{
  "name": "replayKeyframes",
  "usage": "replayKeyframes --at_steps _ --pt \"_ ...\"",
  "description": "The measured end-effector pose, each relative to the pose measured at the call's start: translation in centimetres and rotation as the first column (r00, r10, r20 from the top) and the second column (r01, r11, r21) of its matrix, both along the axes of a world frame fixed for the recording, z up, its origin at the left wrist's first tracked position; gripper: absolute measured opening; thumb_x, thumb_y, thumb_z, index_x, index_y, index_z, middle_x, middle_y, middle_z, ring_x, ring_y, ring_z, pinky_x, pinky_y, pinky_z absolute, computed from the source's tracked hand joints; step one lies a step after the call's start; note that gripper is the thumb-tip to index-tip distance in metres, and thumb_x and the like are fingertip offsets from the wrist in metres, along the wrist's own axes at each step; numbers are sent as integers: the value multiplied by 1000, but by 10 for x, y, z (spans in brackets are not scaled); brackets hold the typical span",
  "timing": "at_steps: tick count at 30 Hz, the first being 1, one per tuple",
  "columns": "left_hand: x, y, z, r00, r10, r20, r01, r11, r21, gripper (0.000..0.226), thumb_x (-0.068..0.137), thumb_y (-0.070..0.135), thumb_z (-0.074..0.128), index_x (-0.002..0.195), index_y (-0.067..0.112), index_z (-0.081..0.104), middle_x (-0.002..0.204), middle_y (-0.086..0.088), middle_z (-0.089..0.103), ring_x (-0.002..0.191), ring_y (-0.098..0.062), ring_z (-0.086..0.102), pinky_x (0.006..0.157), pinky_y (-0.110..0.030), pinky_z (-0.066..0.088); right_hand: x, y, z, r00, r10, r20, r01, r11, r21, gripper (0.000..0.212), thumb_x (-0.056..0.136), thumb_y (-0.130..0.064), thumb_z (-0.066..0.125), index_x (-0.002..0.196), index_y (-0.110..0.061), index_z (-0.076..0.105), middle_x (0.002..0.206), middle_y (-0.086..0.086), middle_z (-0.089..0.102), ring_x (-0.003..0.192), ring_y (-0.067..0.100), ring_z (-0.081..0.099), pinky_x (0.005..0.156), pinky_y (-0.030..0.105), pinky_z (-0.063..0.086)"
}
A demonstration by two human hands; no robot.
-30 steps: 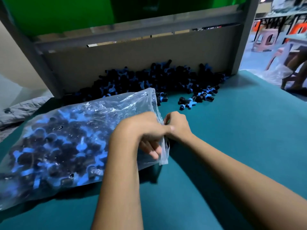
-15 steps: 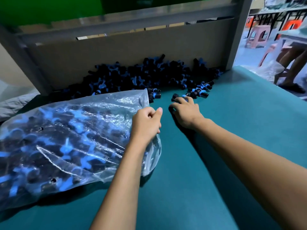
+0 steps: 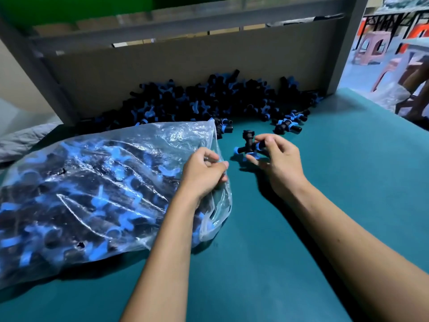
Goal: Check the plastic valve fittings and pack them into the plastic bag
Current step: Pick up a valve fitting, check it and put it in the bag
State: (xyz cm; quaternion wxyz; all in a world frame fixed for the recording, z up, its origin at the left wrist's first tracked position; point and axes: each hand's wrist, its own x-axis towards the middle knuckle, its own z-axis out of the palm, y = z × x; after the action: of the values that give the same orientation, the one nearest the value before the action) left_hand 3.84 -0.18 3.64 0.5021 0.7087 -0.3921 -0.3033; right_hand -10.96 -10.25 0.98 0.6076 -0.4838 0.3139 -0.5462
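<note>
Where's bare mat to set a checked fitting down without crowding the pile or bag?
Free: the teal mat right of the right hand, up to the table's right edge, and the near strip between both forearms. Crowded: the fitting pile along the back board, and the plastic bag filling the left side.
</note>
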Motion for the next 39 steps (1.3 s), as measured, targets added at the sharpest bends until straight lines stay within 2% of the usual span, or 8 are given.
replayKeyframes --at_steps 3,6,11,16,20,26,33,39 --pt "2 -5 3 979 -65 195 74 996 -39 35 90 20 76 120 27 59 112 4 66 89 -14 73 87 -36 59 -8 0 -2 944 146 295 -220 946 238 23 103 -17 57 95 2 67 97 18 64 89 32 71 81 37 61" --pt "2 -8 -5 978 -134 158 146 987 -66 44 90 10 76 127 27 59 123 -1 65 92 -15 73 89 -36 58 -12 -1 -7 923 223 314 -302 925 230 9 94 -1 65 102 2 65 99 21 64 92 33 72 81 37 61" --pt "1 -10 -20 990 -128 63 132 989 -63 39 87 -9 71 121 10 65 115 -9 71 96 -22 74 96 -48 58 -3 2 -11 969 243 -50 -243 970 13 26 96 -2 63 117 -17 69 111 17 60 93 24 66 79 35 59" --pt "0 -12 -24 960 -203 194 213 977 -30 35 85 -2 75 112 20 72 112 2 74 101 -17 70 99 -38 56 2 7 -14 895 100 -435 -218 948 -230 40 97 -13 66 132 -32 60 116 3 62 80 15 70 65 26 54" --pt "-1 -14 -29 965 -130 227 144 989 -45 25 84 1 76 91 24 72 97 7 75 93 -11 71 93 -31 57 5 8 -17 735 -195 -650 -153 886 -438 28 95 -14 64 120 -26 65 102 -4 67 86 9 63 84 24 49" --pt "5 -17 -32 987 37 156 -30 999 -45 23 84 4 72 85 26 66 89 2 73 80 -16 73 84 -41 61 13 9 -24 330 -397 -856 -375 777 -505 43 98 -27 55 141 -32 53 138 4 55 124 30 38 99 41 37" --pt "0 -14 -23 1000 -17 14 18 999 -50 31 76 7 63 100 26 64 108 0 72 94 -21 72 95 -46 58 4 17 -14 636 -247 -731 -360 743 -564 39 89 -3 58 107 -32 76 83 -11 71 82 21 59 78 32 44" --pt "2 -12 -22 997 -4 -74 -7 990 -144 21 75 12 70 93 24 70 105 2 74 96 -17 71 89 -37 57 2 22 -9 783 41 -620 -392 808 -441 40 82 15 45 106 -13 60 95 -7 76 93 17 69 88 32 53"
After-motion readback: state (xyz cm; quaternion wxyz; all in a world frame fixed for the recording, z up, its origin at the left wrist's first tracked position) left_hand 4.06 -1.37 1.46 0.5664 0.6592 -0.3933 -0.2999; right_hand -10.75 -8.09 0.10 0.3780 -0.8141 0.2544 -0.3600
